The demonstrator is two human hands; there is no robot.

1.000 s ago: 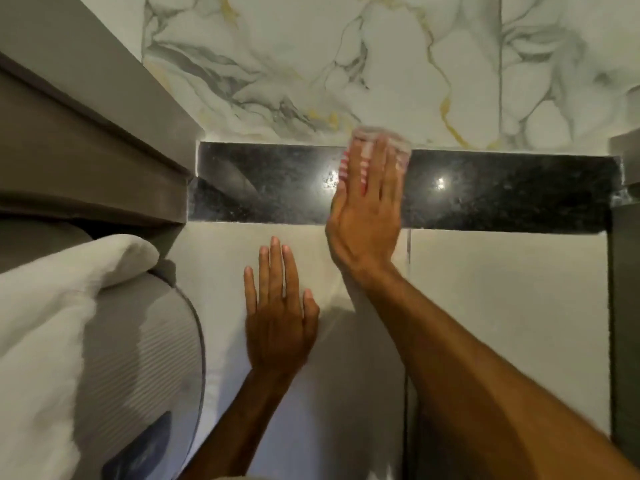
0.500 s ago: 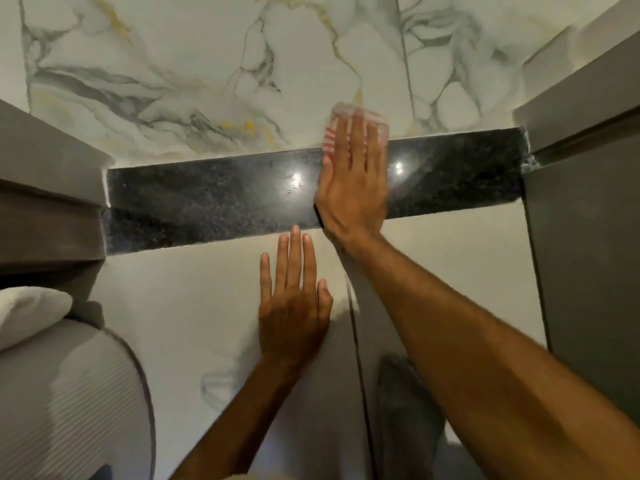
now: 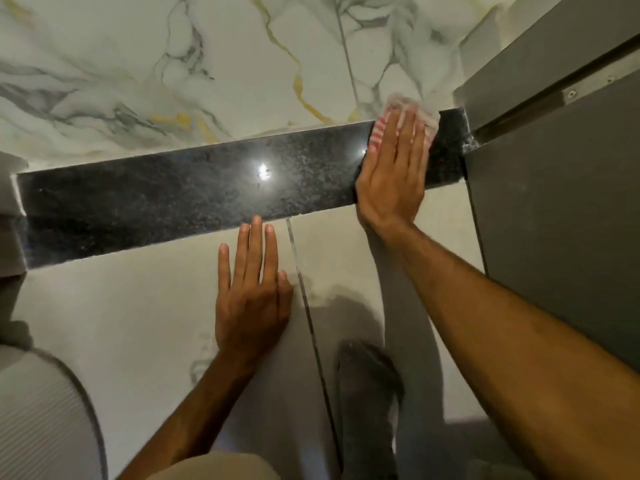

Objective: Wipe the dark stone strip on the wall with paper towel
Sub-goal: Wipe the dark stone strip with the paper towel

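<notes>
A dark speckled stone strip runs across the wall, glossy with a light glare near its middle. My right hand lies flat near the strip's right end, pressing a paper towel with red stripes against the stone; the towel shows past my fingertips and at the thumb side. My left hand rests flat on the pale tile just below the strip, fingers together, its middle fingertip touching the strip's lower edge, holding nothing.
White marble tile with grey and gold veins sits above the strip. A grey panel closes off the right side. A grey ledge meets the strip's left end. A ribbed white object is at lower left.
My right hand has slid the towel rightward along the strip, from its middle to near the right end. The view has swung right. My left hand stays flat on the tile.
</notes>
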